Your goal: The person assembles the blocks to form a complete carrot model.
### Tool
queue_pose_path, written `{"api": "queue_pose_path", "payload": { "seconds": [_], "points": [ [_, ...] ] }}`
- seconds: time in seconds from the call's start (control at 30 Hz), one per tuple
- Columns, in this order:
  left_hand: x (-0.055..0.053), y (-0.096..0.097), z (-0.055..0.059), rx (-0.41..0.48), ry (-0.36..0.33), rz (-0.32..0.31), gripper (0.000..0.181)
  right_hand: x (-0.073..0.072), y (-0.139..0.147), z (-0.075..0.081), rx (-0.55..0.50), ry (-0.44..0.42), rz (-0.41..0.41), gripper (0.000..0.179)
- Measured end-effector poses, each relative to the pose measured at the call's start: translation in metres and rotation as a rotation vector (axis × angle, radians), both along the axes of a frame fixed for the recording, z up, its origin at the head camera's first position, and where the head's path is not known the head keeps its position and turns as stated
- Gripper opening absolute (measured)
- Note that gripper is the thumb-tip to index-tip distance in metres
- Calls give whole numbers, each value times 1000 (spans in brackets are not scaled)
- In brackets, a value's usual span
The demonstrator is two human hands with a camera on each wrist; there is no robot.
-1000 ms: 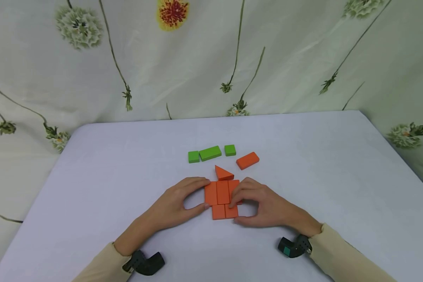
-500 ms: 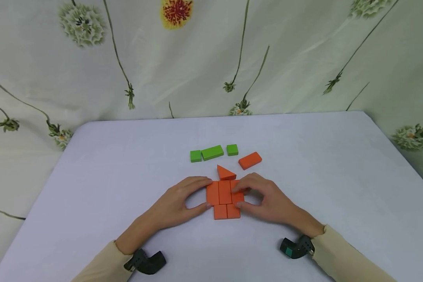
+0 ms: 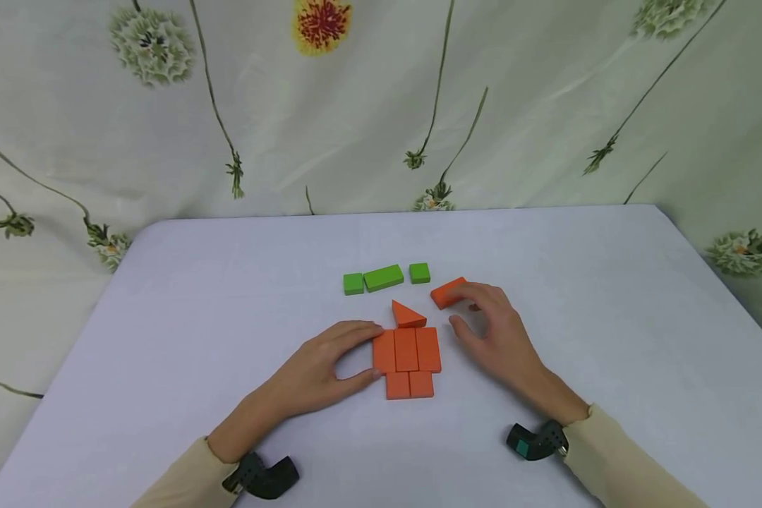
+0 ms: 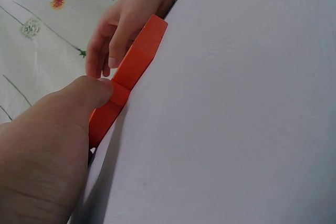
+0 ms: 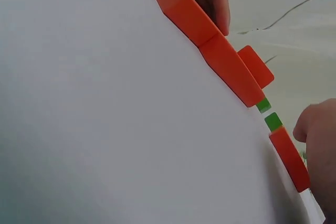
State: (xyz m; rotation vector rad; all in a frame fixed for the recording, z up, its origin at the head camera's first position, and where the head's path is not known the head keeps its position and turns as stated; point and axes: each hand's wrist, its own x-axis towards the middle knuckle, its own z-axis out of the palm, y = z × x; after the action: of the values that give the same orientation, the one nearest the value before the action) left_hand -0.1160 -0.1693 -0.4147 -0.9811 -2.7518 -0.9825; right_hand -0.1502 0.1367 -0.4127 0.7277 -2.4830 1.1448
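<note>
Three upright orange blocks (image 3: 406,351) lie side by side on the table, with two smaller orange blocks (image 3: 409,386) against their lower edge. An orange triangular block (image 3: 408,316) sits at their top. My left hand (image 3: 324,367) holds the leftmost orange block (image 3: 384,351), index fingertip at its upper corner and thumb at its lower one. In the left wrist view, the thumb presses at an orange block's side. My right hand (image 3: 502,342) is at a loose orange block (image 3: 444,293), fingertips over its right end, thumb apart from it.
Behind the triangle are two small green blocks (image 3: 353,284) and a longer green block (image 3: 384,278) between them. A white cloth covers the table (image 3: 260,282). A flower-patterned curtain (image 3: 368,106) hangs behind its far edge.
My right hand has left the orange group, where it touched the right-hand blocks, and moved back and right to the loose orange block. The group now sits neatly aligned. My left hand has stayed.
</note>
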Motion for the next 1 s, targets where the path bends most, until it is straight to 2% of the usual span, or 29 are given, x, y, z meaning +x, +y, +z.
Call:
{"api": "queue_pose_path", "payload": {
  "seconds": [0.1,0.27,0.4,0.63,0.87,1.0],
  "points": [
    [0,1,0,0,1,-4,59,-3,5,-1,30,-29,-54,47],
    [-1,1,-1,-7,-7,-7,59,-6,11,-2,92,-109,-77,53],
    [-1,1,0,-5,0,-3,59,-7,12,-1,115,-103,-105,49],
    [0,0,-1,-13,-2,4,58,-7,11,-3,119,-81,-139,31],
    [1,-1,-1,-11,1,13,58,-8,15,2,130,-99,-133,36],
    [0,-1,-1,-3,-1,7,58,-8,21,5,127,-127,-146,29]
  ]
}}
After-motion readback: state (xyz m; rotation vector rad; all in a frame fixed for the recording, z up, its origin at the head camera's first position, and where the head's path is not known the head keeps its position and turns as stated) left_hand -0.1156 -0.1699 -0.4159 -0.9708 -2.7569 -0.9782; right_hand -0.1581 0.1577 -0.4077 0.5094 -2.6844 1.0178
